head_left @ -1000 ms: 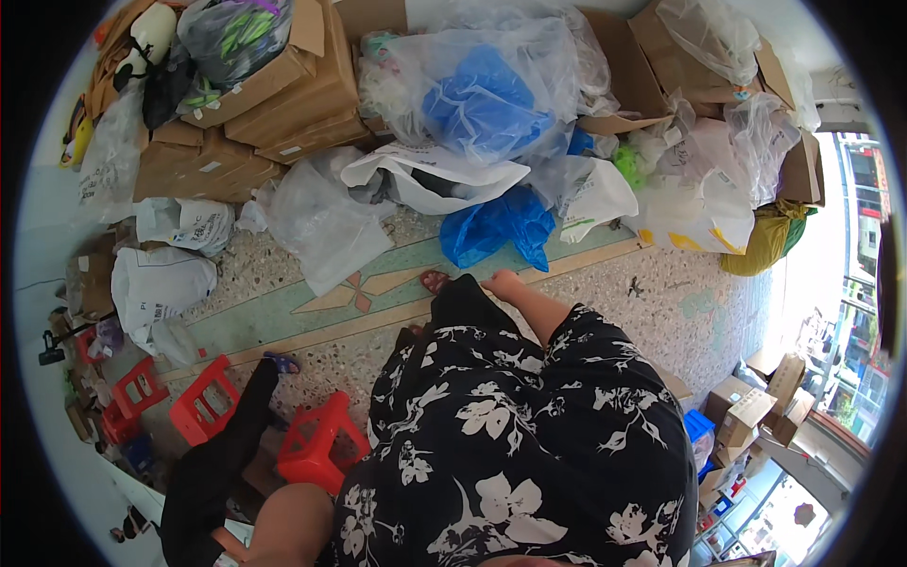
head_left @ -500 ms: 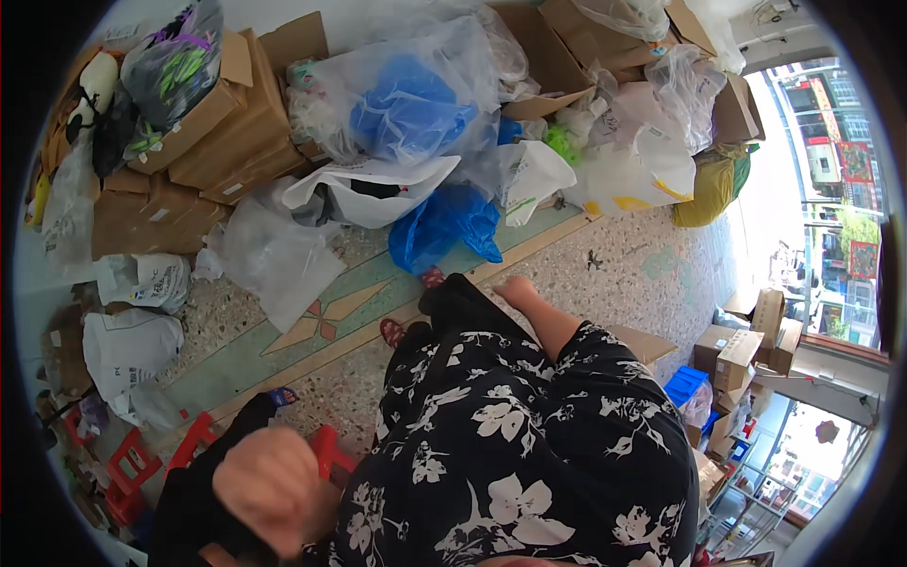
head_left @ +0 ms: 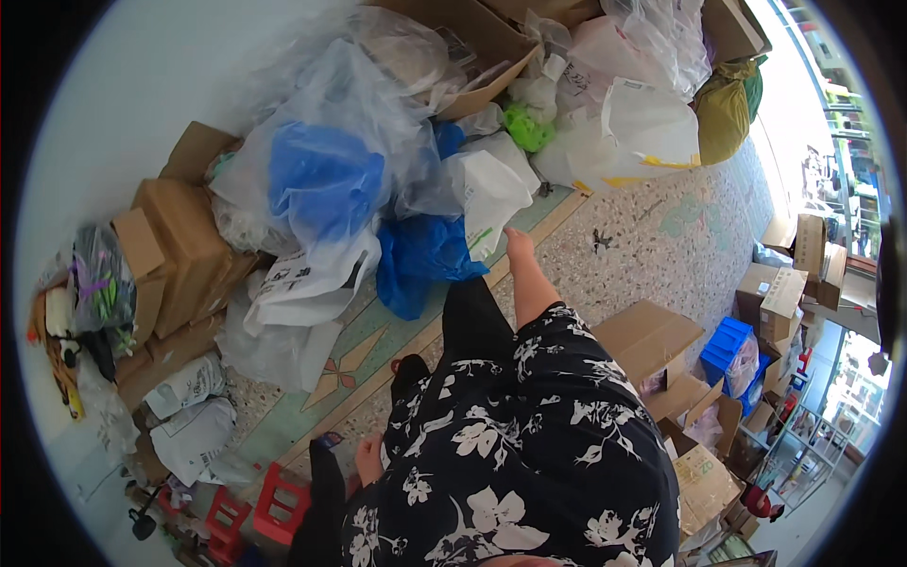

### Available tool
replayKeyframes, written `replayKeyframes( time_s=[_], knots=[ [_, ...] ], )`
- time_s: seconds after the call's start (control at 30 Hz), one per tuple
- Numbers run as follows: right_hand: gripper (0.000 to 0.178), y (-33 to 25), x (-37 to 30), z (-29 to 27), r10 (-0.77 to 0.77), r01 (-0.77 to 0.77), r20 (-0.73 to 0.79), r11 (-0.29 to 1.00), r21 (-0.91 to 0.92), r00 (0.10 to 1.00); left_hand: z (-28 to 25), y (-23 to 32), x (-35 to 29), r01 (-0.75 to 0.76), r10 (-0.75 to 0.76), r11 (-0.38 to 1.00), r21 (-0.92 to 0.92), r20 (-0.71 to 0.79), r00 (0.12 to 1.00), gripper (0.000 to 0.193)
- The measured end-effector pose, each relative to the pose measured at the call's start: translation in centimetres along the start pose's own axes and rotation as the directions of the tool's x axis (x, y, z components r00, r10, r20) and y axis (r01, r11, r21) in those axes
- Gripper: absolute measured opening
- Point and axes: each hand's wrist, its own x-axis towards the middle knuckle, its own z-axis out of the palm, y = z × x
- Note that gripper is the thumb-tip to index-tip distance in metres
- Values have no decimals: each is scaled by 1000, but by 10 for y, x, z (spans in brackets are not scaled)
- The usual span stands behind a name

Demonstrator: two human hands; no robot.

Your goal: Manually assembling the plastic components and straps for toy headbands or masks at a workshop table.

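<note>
My right hand point(head_left: 519, 245) reaches forward to the lower right edge of a white plastic bag point(head_left: 487, 198). Its fingertips meet the bag's edge; whether they grip it does not show. A crumpled blue plastic bag point(head_left: 416, 260) lies just left of that bag. Low beside my black-and-white floral clothing hangs my left hand point(head_left: 369, 458), fingers curled in, with nothing visible in it. Left of the white bag, a big clear bag point(head_left: 331, 80) with blue plastic point(head_left: 326, 175) inside rests on the pile.
Cardboard boxes point(head_left: 184, 246) are stacked at the left wall. Red plastic stools point(head_left: 282, 504) stand low left, near a black-clad leg point(head_left: 326, 501). An open carton point(head_left: 647, 335) and a blue crate point(head_left: 726, 350) are to the right. An olive sack point(head_left: 726, 118) sits by the bright doorway.
The view has swung, shifting the pile leftward. My right hand has gone from in front of the pile to the white bag's edge. My left hand, blurred before, is lower at my side.
</note>
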Motion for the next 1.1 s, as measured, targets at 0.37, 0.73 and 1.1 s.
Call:
replayKeyframes(
  time_s=[0.37, 0.73, 1.1],
  knots=[
    [33, -36, 107, 31, -149, 150, 19, 970, -191, 989, 44, 102, 25, 71, -72, 997, 20, 39, 997, 24],
    [9, -201, 88, 90, -564, 520, 71, 696, -495, 823, 45, 148, 40, 55, -56, 998, 13, 67, 996, 26],
    [12, -177, 81, 66, -516, 573, 269, 629, -526, 813, 48, 174, 62, -17, 15, 1000, 18, 115, 993, 28]
  ],
)
